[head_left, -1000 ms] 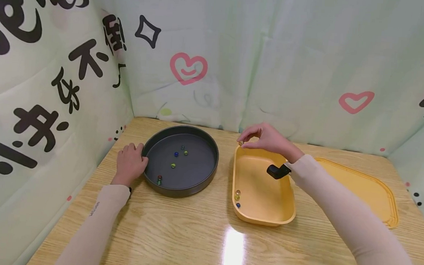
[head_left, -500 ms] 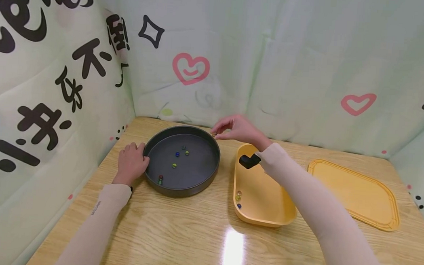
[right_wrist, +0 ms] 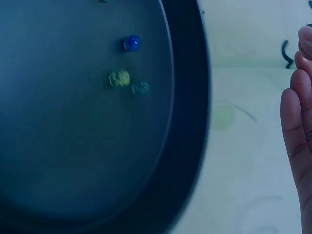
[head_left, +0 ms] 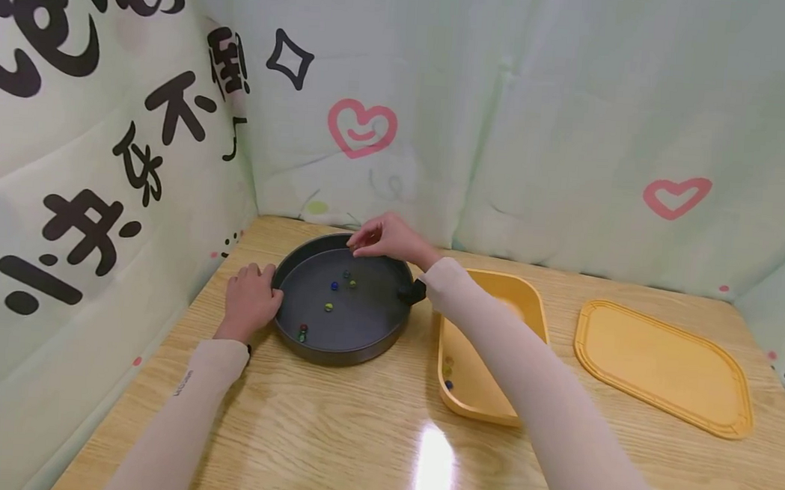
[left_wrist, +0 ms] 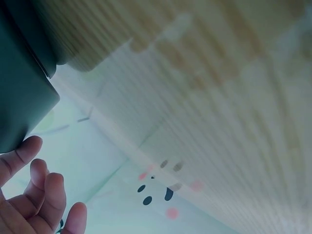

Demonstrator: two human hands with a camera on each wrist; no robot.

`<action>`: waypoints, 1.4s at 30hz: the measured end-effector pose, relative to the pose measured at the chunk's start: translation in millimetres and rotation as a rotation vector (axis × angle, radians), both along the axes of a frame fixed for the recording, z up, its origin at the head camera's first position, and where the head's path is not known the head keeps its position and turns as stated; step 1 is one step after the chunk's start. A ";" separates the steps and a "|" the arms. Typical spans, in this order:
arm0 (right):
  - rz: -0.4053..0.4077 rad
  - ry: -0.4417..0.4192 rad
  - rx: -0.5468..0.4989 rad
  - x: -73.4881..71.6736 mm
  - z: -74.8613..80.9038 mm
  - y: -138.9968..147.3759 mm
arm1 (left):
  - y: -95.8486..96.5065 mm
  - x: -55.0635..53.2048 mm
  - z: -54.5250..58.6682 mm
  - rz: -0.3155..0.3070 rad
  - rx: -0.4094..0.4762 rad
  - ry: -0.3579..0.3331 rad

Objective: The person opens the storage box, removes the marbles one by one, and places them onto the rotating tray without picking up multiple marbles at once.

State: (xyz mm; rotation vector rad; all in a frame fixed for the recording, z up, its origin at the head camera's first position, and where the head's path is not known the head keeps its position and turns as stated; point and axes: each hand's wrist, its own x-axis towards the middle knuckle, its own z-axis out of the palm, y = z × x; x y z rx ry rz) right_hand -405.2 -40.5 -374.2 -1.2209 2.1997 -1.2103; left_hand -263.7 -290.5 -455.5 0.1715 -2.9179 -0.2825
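Note:
In the head view my left hand holds the left rim of a dark round pan, thumb at the edge. The left wrist view shows a fingertip against the pan's outer wall and the other fingers loosely bent. My right hand is above the pan's back rim, pinching a small marble between thumb and fingertips; the fingers mostly hide it. Several glass marbles lie in the pan, among them a blue one, a yellow-green one and a dull green one.
Right of the pan stands a yellow rectangular box, partly covered by my right sleeve, with a blue marble and yellowish ones by its left wall. A flat yellow lid lies farther right. A printed curtain closes off the table's back and left.
My right hand has carried the marble leftward from over the box's back edge to over the pan's back rim. My left hand has stayed at the pan's rim.

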 end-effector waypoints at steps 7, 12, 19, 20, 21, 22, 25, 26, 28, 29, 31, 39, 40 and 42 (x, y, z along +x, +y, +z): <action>0.005 0.012 -0.014 -6.0 -21.9 -29.4 | 0.0 -1.3 -0.3 -0.001 -0.003 0.007; -0.001 0.010 0.026 -8.5 -39.5 -42.1 | 0.5 -2.2 -0.3 -0.008 -0.014 0.011; -0.052 -0.004 0.062 -10.4 -55.8 -49.2 | 1.8 -5.5 -4.8 -0.007 -0.017 0.007; -0.063 -0.006 0.064 -11.0 -57.7 -49.5 | 1.9 -5.6 -5.4 -0.007 -0.018 0.005; -0.073 -0.008 0.068 -12.2 -60.0 -49.9 | 2.1 -5.4 -5.6 -0.006 -0.018 0.004; -0.083 -0.007 0.071 -13.5 -62.6 -50.4 | 2.3 -5.1 -5.8 -0.006 -0.016 0.003; -0.101 0.009 0.090 -18.2 -71.3 -52.7 | 2.6 -3.4 -5.8 -0.001 -0.013 0.001; -0.106 0.010 0.098 -19.7 -73.9 -53.7 | 2.5 -2.8 -5.7 0.000 -0.013 0.001; -0.111 0.006 0.108 -22.1 -78.7 -55.9 | 2.3 -1.8 -5.6 0.002 -0.011 0.003; -0.113 0.004 0.114 -23.0 -80.7 -57.0 | 2.2 -1.4 -5.5 0.003 -0.011 0.003; -0.117 0.001 0.130 -24.0 -83.6 -58.9 | 2.0 -0.7 -5.3 0.003 -0.013 0.001; -0.113 0.035 0.190 -22.1 -86.0 -66.6 | 0.2 -0.7 -3.8 0.005 -0.003 -0.001; -0.108 0.041 0.195 -21.9 -85.7 -67.7 | -0.5 -0.8 -3.6 0.006 -0.003 0.000; -0.100 0.051 0.205 -21.7 -85.1 -69.9 | -1.4 -1.2 -3.3 0.009 -0.003 0.001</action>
